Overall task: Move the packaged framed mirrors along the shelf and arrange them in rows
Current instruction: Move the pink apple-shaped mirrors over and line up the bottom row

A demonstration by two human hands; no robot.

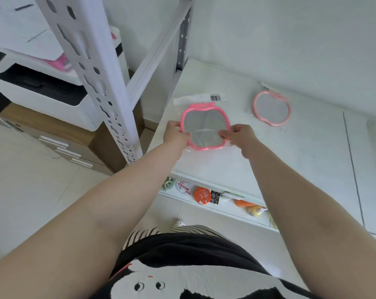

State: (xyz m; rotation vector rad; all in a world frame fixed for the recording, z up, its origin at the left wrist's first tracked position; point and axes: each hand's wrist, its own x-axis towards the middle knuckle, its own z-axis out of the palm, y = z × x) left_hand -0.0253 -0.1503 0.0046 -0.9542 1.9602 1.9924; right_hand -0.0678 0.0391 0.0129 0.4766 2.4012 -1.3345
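Left hand [175, 134] and right hand [238, 134] pinch opposite rims of the bagged pink mirror [205, 126]: light, rigid, fragile, slippery wrap; hold by frame.

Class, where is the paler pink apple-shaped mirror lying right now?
In the head view, the paler pink mirror lies on the white shelf near the back wall, right of the brighter pink mirror both hands hold.

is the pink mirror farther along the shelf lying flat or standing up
Lying flat: the paler pink mirror rests glass up in its clear wrap on the white shelf, untouched.
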